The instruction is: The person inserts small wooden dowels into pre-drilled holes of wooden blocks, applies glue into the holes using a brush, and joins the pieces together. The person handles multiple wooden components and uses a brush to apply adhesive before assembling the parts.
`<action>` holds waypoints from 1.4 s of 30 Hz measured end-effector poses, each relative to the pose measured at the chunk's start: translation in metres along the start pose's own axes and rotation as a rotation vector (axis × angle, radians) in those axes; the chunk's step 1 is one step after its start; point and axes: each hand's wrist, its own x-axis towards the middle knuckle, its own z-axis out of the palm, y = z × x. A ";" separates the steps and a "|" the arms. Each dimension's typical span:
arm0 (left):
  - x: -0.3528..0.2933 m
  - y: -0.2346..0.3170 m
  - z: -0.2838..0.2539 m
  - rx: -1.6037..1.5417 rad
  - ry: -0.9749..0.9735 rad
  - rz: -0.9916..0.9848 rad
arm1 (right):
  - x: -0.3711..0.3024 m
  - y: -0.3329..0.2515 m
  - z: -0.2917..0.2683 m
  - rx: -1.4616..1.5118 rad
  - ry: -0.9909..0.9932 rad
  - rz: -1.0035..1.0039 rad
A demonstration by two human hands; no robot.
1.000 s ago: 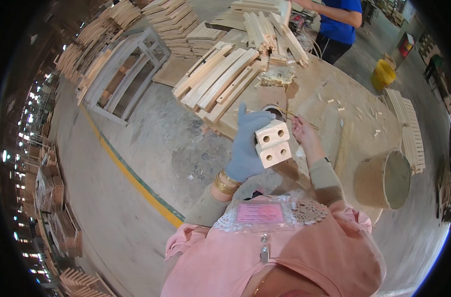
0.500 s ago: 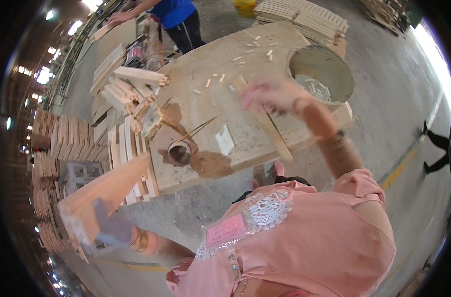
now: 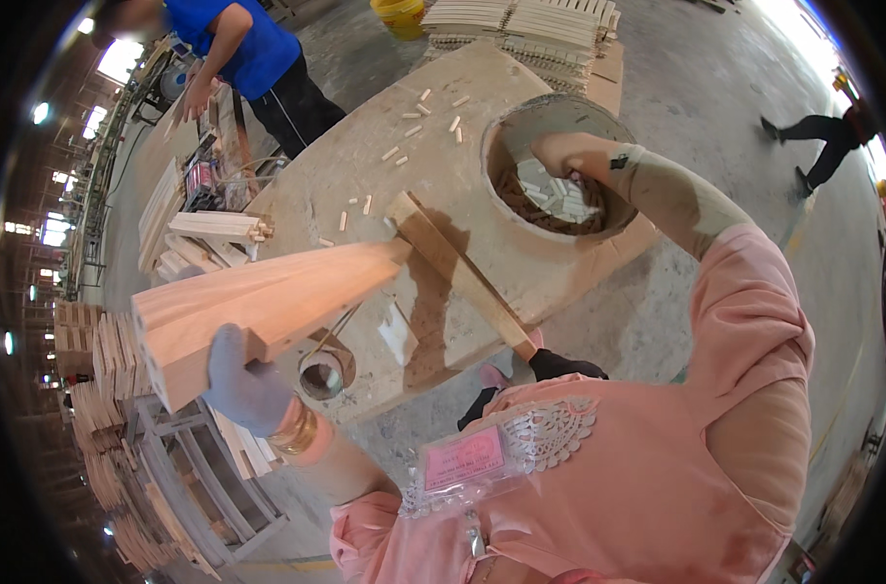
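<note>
Here, our gloved left hand (image 3: 246, 384) is wrapped around the wooden pieces (image 3: 258, 292) over the table (image 3: 370, 127); our right hand (image 3: 561, 156) is inside the bucket (image 3: 507, 138), its grip too hidden to tell. Dowels (image 3: 557, 201) lie loose there, none seen in the wood.

Pinkish-tan, faintly grained wood pieces (image 3: 258, 300), creamy dowels (image 3: 562, 204), pink top (image 3: 618, 477) with openwork white lace (image 3: 554, 434), yellow bucket (image 3: 400, 17)
</note>
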 end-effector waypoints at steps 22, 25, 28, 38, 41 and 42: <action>-0.029 0.063 0.051 -0.143 0.065 -0.497 | 0.058 -0.010 0.060 -0.126 0.026 0.101; -0.030 0.073 0.023 -0.109 -0.227 -0.518 | 0.035 -0.014 0.036 -0.198 0.150 -0.019; -0.032 0.047 0.037 0.015 -0.270 -0.203 | -0.031 -0.015 -0.021 0.033 0.447 -0.183; -0.006 0.070 0.064 -0.577 -0.350 -0.500 | -0.221 -0.183 -0.130 0.696 0.728 -1.040; -0.003 0.070 0.063 -0.582 -0.351 -0.484 | -0.220 -0.197 -0.126 0.623 0.688 -1.123; -0.003 0.066 0.063 -0.555 -0.348 -0.459 | -0.218 -0.200 -0.126 0.579 0.696 -1.138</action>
